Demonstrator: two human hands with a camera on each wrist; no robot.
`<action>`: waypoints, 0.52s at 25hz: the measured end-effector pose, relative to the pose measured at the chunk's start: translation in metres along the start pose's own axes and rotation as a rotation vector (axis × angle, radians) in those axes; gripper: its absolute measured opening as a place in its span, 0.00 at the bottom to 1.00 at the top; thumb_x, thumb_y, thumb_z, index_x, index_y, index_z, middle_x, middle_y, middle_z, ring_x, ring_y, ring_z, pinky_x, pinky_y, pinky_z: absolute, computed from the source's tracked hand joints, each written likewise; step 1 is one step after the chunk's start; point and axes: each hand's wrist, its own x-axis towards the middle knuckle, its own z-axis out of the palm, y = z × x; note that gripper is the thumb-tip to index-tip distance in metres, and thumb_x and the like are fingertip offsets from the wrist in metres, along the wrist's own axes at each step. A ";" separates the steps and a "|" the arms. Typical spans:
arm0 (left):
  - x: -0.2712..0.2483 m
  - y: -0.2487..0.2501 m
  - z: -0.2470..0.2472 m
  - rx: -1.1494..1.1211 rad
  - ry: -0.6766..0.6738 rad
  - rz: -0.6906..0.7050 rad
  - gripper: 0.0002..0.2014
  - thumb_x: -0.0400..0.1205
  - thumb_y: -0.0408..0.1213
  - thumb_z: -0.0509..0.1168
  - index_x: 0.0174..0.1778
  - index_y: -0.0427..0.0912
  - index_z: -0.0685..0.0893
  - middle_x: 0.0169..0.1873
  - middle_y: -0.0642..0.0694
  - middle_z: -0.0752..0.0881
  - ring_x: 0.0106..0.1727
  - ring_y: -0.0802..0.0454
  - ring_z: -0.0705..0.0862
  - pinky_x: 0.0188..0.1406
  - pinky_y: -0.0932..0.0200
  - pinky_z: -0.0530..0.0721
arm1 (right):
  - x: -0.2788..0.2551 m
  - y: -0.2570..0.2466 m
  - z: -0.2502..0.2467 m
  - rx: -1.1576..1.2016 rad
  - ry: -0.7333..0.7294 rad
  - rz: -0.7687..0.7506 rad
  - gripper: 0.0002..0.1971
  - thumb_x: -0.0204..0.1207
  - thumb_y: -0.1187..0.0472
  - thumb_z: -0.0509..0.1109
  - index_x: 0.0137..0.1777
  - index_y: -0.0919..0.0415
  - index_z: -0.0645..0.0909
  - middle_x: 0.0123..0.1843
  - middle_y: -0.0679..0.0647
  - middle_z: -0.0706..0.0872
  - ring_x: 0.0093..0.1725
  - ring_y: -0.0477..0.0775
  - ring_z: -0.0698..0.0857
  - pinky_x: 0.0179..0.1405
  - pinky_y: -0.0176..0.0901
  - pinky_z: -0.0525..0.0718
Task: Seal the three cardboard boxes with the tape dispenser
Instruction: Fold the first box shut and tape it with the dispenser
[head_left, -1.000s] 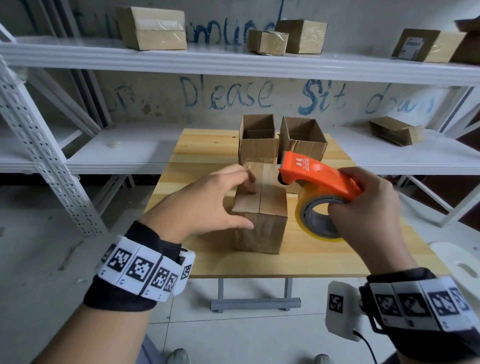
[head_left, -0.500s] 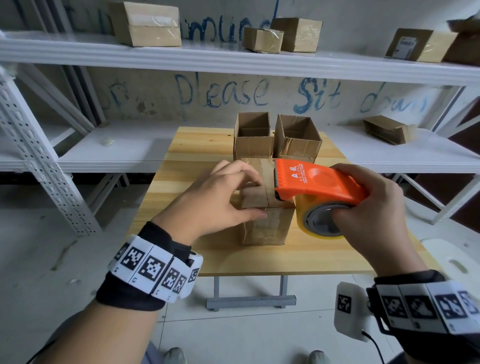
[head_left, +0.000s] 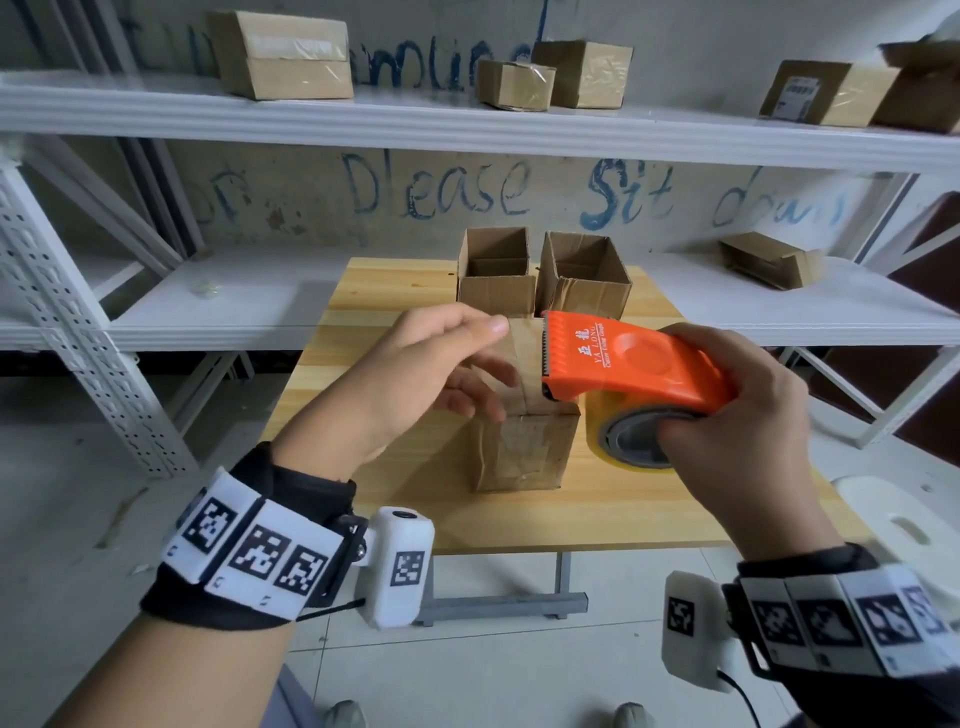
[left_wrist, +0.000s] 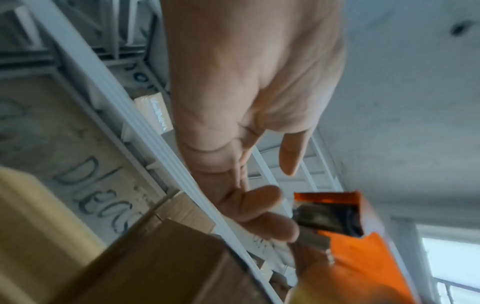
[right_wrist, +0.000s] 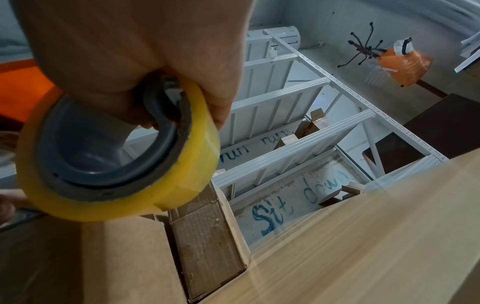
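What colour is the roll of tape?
Yellow tape roll with a grey core, clearest in the right wrist view.

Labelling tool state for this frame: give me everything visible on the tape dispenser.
The tape dispenser is an orange plastic shell with a toothed front edge and printed white lettering on top, carrying a roll of yellowish tape on a grey core. The right hand grips it, fingers curled into the core. Its front edge sits over the top of the near closed box; actual contact cannot be told. The left hand hovers beside the front edge.
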 end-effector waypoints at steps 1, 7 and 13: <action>-0.001 0.002 0.002 -0.038 -0.024 -0.068 0.17 0.89 0.48 0.60 0.58 0.37 0.83 0.42 0.38 0.92 0.33 0.45 0.87 0.32 0.57 0.79 | 0.000 0.000 0.000 0.000 0.006 -0.002 0.34 0.49 0.76 0.80 0.59 0.56 0.86 0.49 0.48 0.86 0.48 0.43 0.81 0.47 0.22 0.75; -0.003 0.002 0.005 -0.214 -0.137 -0.117 0.20 0.79 0.45 0.67 0.57 0.32 0.87 0.47 0.34 0.93 0.39 0.47 0.92 0.33 0.64 0.88 | -0.002 0.000 0.002 -0.042 -0.001 -0.022 0.35 0.48 0.74 0.82 0.60 0.57 0.87 0.51 0.50 0.86 0.50 0.47 0.82 0.48 0.21 0.74; -0.002 0.003 0.010 -0.368 -0.004 -0.175 0.12 0.76 0.29 0.70 0.55 0.33 0.85 0.41 0.38 0.93 0.38 0.48 0.94 0.30 0.66 0.89 | -0.003 -0.001 0.002 -0.067 -0.011 -0.074 0.37 0.44 0.70 0.85 0.59 0.57 0.87 0.49 0.48 0.85 0.47 0.44 0.79 0.46 0.18 0.71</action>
